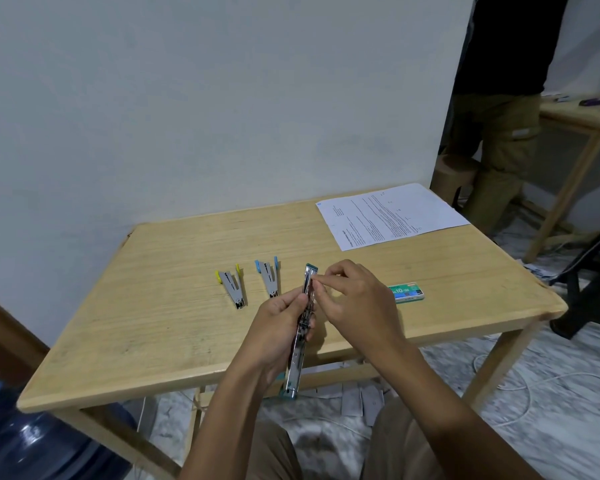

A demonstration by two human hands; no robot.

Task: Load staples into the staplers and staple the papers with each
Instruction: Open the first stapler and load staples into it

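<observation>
Starting at the far left, what is there?

– A blue water jug [32,438] on the floor, below the front left corner of the table [153,323].

And on the table itself?

– Two small grey staplers lie side by side, apart from each other. The yellow-tipped stapler [231,284] is on the left and the blue-tipped stapler [269,277] just right of it.

Then the hands?

– The left hand [278,327] has its grip closed round the middle of the teal stapler [300,355]. That stapler is swung open into one long line and held above the table, with its near end past the front edge. The right hand [354,299] pinches at the stapler's upper half with thumb and forefinger. Whether staples sit between them is too small to tell.

Further right?

– A green staple box [406,292] lies flat just beyond the right hand. The papers [392,214] lie at the far right corner of the table, well apart from the staplers. A person [499,133] stands behind that corner, beside a second table [586,123].
</observation>
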